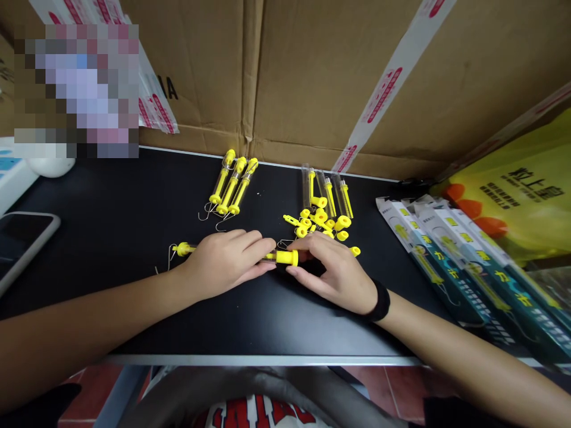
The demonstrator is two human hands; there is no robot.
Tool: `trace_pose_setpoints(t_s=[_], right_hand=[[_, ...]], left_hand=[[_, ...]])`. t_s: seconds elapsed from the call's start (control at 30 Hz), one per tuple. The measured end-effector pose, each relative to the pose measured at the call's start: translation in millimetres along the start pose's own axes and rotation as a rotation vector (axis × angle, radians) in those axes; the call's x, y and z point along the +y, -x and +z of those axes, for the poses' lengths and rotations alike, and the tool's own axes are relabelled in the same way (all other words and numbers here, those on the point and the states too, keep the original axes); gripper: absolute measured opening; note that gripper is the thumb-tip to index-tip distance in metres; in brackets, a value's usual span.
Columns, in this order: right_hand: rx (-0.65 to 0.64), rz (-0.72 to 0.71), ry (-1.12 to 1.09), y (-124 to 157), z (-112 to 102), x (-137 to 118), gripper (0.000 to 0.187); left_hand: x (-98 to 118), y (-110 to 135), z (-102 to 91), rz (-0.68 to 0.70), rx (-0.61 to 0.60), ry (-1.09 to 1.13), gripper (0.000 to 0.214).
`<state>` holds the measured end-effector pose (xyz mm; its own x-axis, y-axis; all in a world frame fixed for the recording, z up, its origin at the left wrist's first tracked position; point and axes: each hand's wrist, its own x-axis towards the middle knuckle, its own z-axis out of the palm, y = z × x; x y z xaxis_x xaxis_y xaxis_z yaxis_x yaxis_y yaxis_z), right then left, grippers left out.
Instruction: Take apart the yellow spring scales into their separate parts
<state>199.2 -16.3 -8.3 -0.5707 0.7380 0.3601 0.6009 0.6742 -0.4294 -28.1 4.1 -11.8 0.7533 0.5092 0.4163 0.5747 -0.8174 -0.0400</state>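
On black tabletop, cardboard boxes behind

head-worn camera, facing down, near table

table | assembled tubes behind left hand | loose parts behind right hand | packets far right

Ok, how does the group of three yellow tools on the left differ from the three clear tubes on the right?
The three assembled yellow tools have yellow caps at both ends and wire hooks at their near ends; the three clear tubes show only a thin yellow insert each, with no hooks visible. The assembled tools lie tilted and close together; the tubes lie nearly straight, next to a pile of loose yellow parts. Both groups rest on the black table.
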Motion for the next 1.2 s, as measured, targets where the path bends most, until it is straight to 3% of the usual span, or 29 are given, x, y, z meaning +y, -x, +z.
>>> trace_pose_setpoints(t_s=[0.57,1.2], right_hand=[[0.017,0.08,-0.026,-0.5,-2.8,3.5,0.019],[0.052,0.073,-0.017,-1.4,-3.0,4.1,0.014]], left_hand=[[-0.9,2.2,-0.3,-0.031,0.031,-0.036,0.022],[0.8,2.6,-0.4,-0.054,0.08,-0.048,0.026]])
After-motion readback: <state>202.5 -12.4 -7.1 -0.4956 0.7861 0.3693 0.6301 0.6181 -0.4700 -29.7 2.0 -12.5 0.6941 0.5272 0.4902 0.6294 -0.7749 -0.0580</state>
